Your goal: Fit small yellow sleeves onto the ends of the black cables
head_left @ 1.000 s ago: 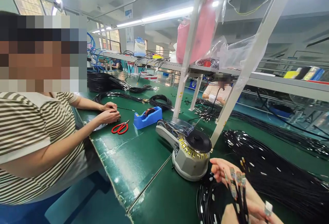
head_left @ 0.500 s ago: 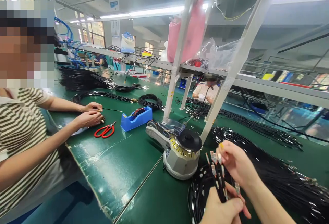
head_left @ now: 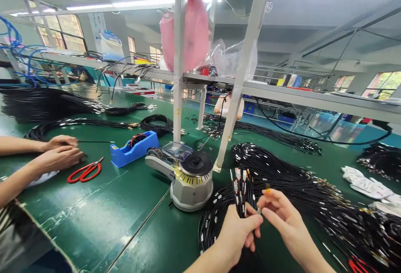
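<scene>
My left hand (head_left: 238, 231) is closed round a bundle of thin black cables (head_left: 240, 195), their ends with small white and copper-coloured connectors pointing up. Just right of it, my right hand (head_left: 285, 218) has its thumb and a finger closed at a small cable connector (head_left: 259, 211) sticking out beside the bundle. A small amber piece of tape (head_left: 267, 189) clings to a fingertip of that hand. Below and behind the bundle lies a coil of black cables (head_left: 206, 223) with white tags. Left of the coil stands a round grey tape dispenser (head_left: 191, 189) with amber tape strips round its rim.
A blue tape holder (head_left: 134, 150) and red-handled scissors (head_left: 85, 172) lie to the left, near a co-worker's hands (head_left: 64, 152). Shelf posts (head_left: 178, 97) rise behind the dispenser. Long cable bundles (head_left: 282, 173) and white gloves (head_left: 366, 183) are on the right.
The view has swung to the right. My right hand has come down from the tops of the connectors to beside my left hand, which still holds the bundle.
</scene>
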